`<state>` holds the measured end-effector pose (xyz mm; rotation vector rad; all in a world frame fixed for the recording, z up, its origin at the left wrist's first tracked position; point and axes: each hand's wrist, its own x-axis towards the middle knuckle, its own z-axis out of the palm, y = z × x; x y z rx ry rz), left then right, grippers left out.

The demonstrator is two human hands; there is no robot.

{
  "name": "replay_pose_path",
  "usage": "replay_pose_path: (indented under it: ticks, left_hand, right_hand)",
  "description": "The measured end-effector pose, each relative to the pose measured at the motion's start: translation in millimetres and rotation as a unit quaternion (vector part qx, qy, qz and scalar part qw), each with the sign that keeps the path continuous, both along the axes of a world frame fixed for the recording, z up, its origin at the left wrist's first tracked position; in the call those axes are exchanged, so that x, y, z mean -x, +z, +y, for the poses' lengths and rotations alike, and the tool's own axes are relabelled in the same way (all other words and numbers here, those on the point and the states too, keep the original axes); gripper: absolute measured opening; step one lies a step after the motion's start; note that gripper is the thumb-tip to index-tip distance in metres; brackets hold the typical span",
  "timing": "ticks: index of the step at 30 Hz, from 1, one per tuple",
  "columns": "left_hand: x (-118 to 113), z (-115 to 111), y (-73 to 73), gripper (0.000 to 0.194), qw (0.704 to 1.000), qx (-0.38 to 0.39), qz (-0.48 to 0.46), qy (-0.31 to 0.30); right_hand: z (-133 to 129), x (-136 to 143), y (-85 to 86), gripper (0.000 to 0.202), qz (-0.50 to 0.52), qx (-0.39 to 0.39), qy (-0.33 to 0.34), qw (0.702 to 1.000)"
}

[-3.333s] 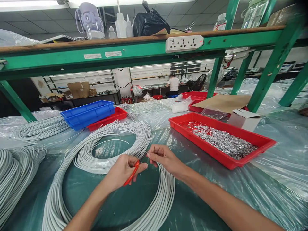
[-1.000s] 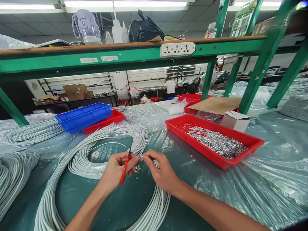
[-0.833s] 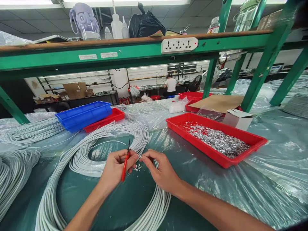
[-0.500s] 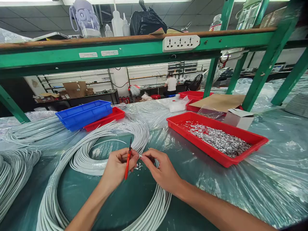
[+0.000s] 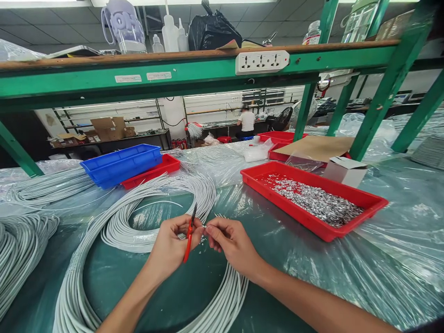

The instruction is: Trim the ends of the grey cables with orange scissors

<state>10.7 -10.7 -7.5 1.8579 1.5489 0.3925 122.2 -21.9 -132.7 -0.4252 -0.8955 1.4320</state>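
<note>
My left hand is closed around a slim red-handled tool with a dark pointed tip. The tool stands tilted, tip up; its exact kind is hard to make out. Thumb and fingers of my right hand are pinched on a pale cable end, where the fingertips of both hands almost meet. Most of that end is hidden by the fingers. Under and around both hands lies a large coil of light grey cable, with several loose ends poking up behind my right hand.
A red tray of small silvery metal pieces stands at right. Beyond the coil, a blue tray rests partly on a red one. More cable bundles lie left. A green shelf frame crosses overhead; a person sits far back.
Both hands have shifted slightly to the right, still close together. The red-handled tool has tilted and moved right with my left hand. Cable ends now show behind my right hand.
</note>
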Motion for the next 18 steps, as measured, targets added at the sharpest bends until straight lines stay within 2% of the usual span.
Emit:
replay_pose_path:
  ticks: [7,13,18]
  left_hand:
    - [-0.7,0.0,3.4,0.016,1.000,0.016,0.006,-0.012]
    - [-0.2,0.9,3.6,0.021,1.000,0.024,0.002,-0.018]
    - [2.8,1.4,2.5,0.017,0.999,0.004,0.034,-0.029]
  right_hand:
    - [5.1,-2.8,-1.1,0.041,0.068,0.011,0.111,0.991]
    - [7.9,-3.1,-4.1,0.036,0.153,0.038,0.223,0.962]
    - [8.0,-4.2,-5.8,0.039,0.187,0.033,0.309,0.932]
